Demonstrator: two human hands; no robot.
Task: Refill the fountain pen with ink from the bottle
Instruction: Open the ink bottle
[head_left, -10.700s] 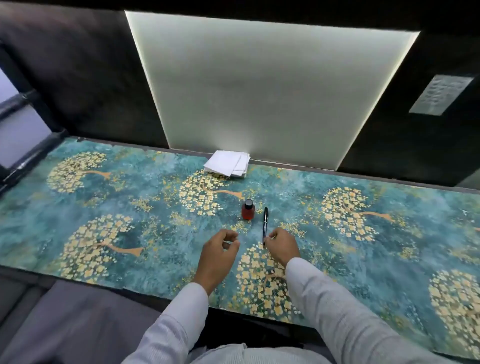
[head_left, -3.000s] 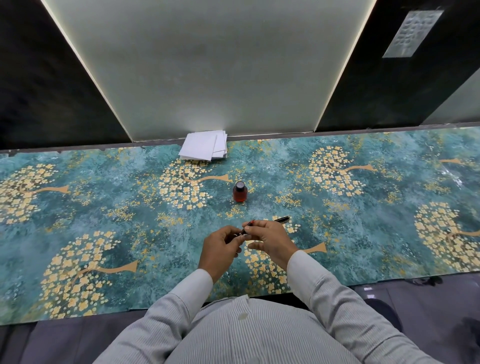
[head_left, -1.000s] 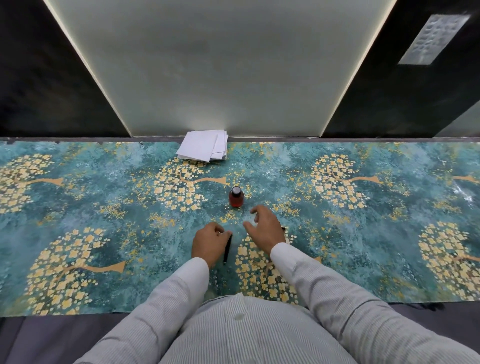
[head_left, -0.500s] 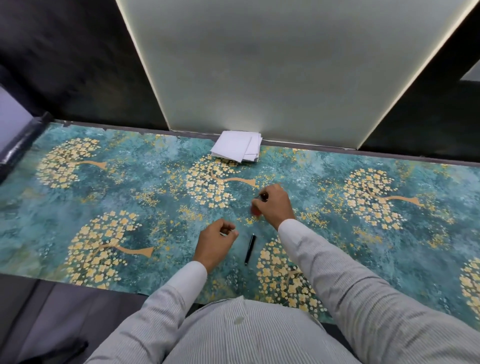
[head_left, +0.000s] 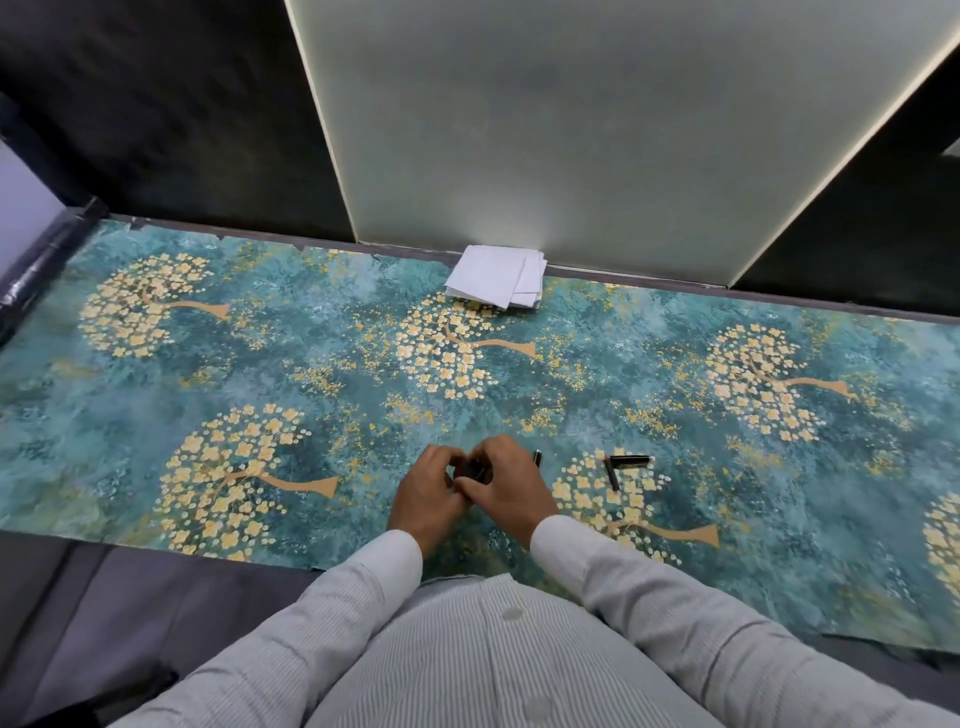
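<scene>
My left hand (head_left: 426, 493) and my right hand (head_left: 506, 488) meet near the table's front edge, fingers curled round the ink bottle (head_left: 471, 471). Only a dark bit of the bottle shows between the fingers; its red body is hidden. A dark pen part (head_left: 537, 457) pokes out just behind my right hand. To the right, two more fountain pen parts lie loose on the cloth: a thin dark piece (head_left: 612, 475) and a short black piece (head_left: 629, 460) touching at one end.
A teal cloth with gold trees (head_left: 260, 374) covers the table. A stack of white folded papers (head_left: 496, 283) lies at the back edge against a lit pale panel (head_left: 571, 130). The table's front edge runs just below my wrists.
My right hand has brought the bottle from farther back to near the front edge, and my left hand has joined it on the bottle. The view has shifted.
</scene>
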